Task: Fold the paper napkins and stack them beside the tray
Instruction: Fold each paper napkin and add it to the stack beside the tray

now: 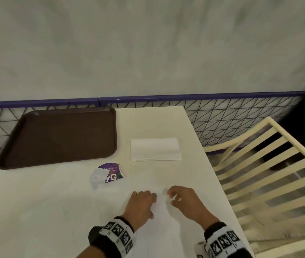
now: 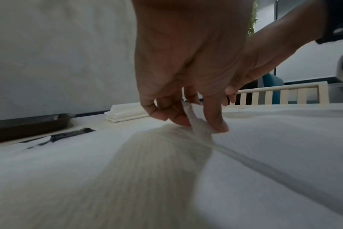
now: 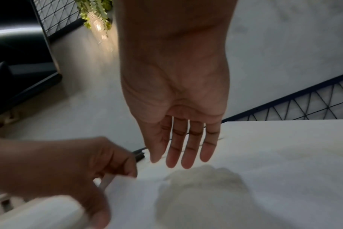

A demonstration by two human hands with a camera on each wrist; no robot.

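Observation:
An unfolded white napkin (image 1: 162, 218) lies flat on the white table (image 1: 36, 211) near the front edge, hard to tell from the tabletop. My left hand (image 1: 144, 199) pinches a raised edge of this napkin (image 2: 193, 119) between its fingertips. My right hand (image 1: 175, 196) hovers just right of it, its fingers (image 3: 183, 148) straight and holding nothing above the napkin (image 3: 196, 193). A stack of folded napkins (image 1: 155, 148) rests right of the brown tray (image 1: 60, 136); the stack (image 2: 125, 114) and the tray (image 2: 29, 125) also show in the left wrist view.
A round purple sticker (image 1: 108, 174) lies on the table between the tray and my hands. A cream slatted chair (image 1: 259, 174) stands off the table's right edge. A black wire-mesh fence (image 1: 231, 118) runs behind the table.

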